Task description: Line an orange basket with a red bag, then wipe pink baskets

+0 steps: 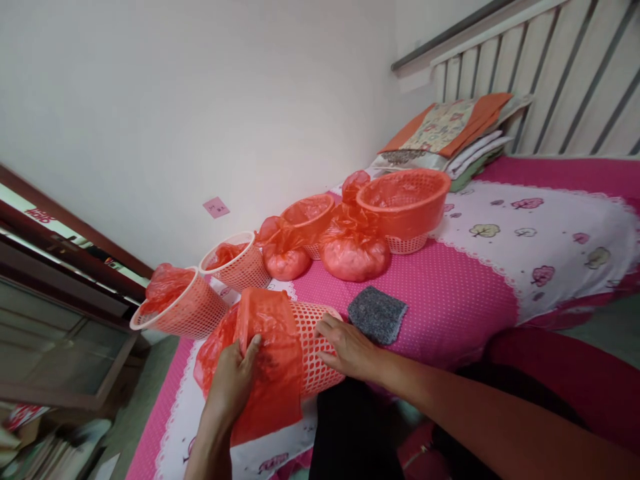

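Legible text: none | Pink note on the white wall: short dark marks, too small to read | Red characters, far left, on a pale strip: blurred, undecipherable | Red-and-white item, lower left: markings likewise unreadable

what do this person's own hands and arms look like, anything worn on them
Both the left hand and right hand are ungloved, with no rings, watch or bracelet visible. The left forearm and right forearm are bare, with no sleeves in view.
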Demonstrator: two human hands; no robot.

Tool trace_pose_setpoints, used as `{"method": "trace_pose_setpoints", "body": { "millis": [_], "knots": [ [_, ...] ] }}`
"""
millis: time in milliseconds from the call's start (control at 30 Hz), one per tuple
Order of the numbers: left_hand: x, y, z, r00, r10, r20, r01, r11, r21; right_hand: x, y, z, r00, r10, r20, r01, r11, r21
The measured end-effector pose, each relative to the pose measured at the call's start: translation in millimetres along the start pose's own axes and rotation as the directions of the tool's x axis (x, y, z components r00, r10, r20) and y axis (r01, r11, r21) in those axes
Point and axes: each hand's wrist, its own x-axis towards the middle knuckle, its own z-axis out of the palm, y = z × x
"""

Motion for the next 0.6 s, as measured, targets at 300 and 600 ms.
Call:
{"method": "trace_pose_setpoints", "body": {
  "millis": [300, 600],
  "knots": [
    [0, 24, 13.5, 0.995, -0.007, 0.103, 0.008, 1.0, -0.008, 10, 16, 13, 0.977, 0.212, -0.026, -0.187, 0.906, 0.38],
    [-8, 36, 20.8, 0.993, -0.024, 0.118, 0.017, 0.998, 0.057, 18, 0, 19, 0.939, 0.301, 0.165, -0.303, 0.5, 0.811]
  ]
}}
